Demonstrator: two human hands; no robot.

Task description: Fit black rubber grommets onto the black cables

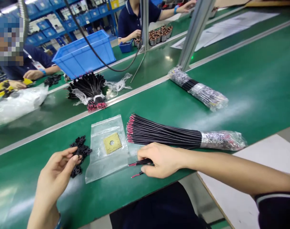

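My left hand [57,168] reaches into a small pile of black plastic parts [81,151], thumb and fingertips closing on one of them. My right hand [160,160] is closed around a few black cables [143,162] whose red wire ends point left. Just behind that hand lies a fanned bundle of black cables [164,130], red tips to the left, its right end wrapped in clear plastic [222,140]. Between my hands a clear zip bag [94,168] lies flat, with a yellowish square plate [112,143] with a central hole on it or in it.
A wrapped cable bundle [198,89] lies farther back on the green bench [254,89]. Beyond the metal rail [137,91] are another cable bundle [92,86], a blue bin [85,54] and a plastic bag [20,101]. A metal post [194,35] rises there. Two people work opposite.
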